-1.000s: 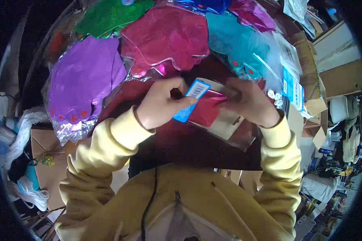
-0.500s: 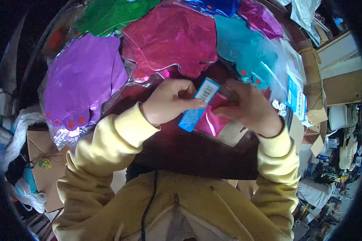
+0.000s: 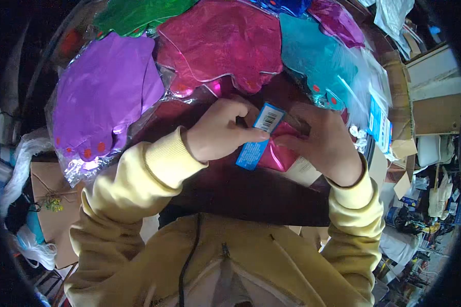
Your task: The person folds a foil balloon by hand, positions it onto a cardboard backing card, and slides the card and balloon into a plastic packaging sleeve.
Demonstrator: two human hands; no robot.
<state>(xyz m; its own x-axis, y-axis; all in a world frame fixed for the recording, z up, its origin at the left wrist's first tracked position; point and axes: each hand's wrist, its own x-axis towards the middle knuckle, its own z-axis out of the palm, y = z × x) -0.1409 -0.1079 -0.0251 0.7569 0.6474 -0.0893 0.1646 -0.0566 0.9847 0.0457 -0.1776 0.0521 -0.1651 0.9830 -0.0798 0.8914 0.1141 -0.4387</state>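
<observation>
Between the thumb and fingers of my left hand [image 3: 223,130] is a blue card label [image 3: 253,152] with a white barcode panel. My right hand [image 3: 325,140] pinches a folded pink foil packet [image 3: 276,155] right beside the label. A beige card piece [image 3: 303,172] sticks out below the packet, under my right hand. Both hands are close together over the dark table, and the label overlaps the packet's left side. The fingertips behind the label and packet are partly hidden.
Shiny foil pieces lie in clear film around the far side: purple [image 3: 105,97], magenta [image 3: 220,43], teal [image 3: 312,56] and green [image 3: 143,15]. At right, clear plastic bags with a blue label [image 3: 380,123] lie by an open cardboard box [image 3: 404,117].
Both hands, the label and the foil packet have shifted slightly right in view. My right fingers have come in closer on the packet. The view itself has shifted slightly.
</observation>
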